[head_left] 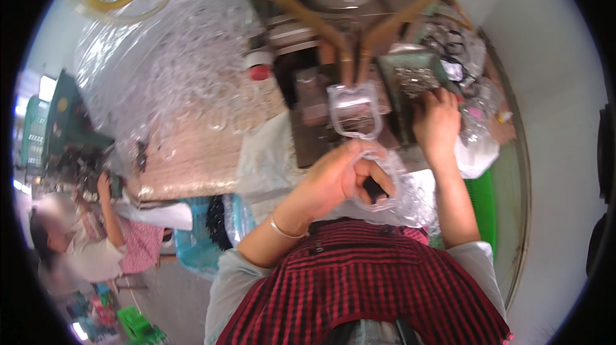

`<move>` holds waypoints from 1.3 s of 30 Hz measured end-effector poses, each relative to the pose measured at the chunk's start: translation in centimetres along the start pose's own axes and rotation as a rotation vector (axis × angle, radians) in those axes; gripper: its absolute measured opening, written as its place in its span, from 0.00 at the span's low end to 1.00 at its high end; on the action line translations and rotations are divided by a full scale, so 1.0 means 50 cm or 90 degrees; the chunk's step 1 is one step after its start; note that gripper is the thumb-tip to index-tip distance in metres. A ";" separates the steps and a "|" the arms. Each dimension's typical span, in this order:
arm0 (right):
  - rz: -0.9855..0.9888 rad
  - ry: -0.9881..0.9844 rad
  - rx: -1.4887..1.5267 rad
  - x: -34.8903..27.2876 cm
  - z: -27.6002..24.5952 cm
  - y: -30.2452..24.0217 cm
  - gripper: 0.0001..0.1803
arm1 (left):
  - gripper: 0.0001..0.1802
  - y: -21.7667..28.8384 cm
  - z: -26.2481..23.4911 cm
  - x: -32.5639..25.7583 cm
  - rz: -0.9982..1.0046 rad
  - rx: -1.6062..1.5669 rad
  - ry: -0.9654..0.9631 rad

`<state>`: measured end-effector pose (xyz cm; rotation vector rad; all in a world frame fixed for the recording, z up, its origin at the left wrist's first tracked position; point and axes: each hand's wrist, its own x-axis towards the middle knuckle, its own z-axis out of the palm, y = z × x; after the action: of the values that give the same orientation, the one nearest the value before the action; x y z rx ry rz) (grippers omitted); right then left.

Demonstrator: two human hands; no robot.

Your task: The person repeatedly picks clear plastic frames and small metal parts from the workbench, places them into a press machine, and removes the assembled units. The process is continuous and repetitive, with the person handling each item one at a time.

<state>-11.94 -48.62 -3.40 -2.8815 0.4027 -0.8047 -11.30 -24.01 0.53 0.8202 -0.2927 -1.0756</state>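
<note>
My left hand (333,175) is closed around a clear plastic frame (393,181), a rounded loop held low in front of the apron. A black patch shows by its fingertips. Just beyond it, a second clear plastic frame (333,111) lies on the metal fixture of the machine (308,136), under two brownish hoses. My right hand (437,124) reaches into a green metal tray (401,61) of small shiny metal parts (416,80). Its fingers are bent down together at the parts, and whatever they pinch is hidden.
Many clear plastic frames (205,43) are heaped on the worktable (192,159) at left. Clear bags (478,114) lie right of the tray. A green basket (482,207) stands below right, a blue one (192,239) below left. A co-worker (96,236) sits at far left.
</note>
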 end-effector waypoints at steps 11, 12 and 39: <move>0.067 0.095 0.381 0.015 -0.031 -0.022 0.06 | 0.08 0.233 -0.188 -0.179 0.601 1.131 0.815; 0.081 0.084 0.410 0.020 -0.030 -0.028 0.07 | 0.10 0.258 -0.230 -0.161 0.564 1.277 0.811; 0.141 -0.006 0.946 0.061 -0.073 -0.183 0.23 | 0.25 0.131 -0.242 -0.082 0.590 0.091 0.249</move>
<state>-9.33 -40.90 2.91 -1.4224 0.0293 -0.6073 -1.87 -13.62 -2.30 0.8638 -0.3640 -0.0237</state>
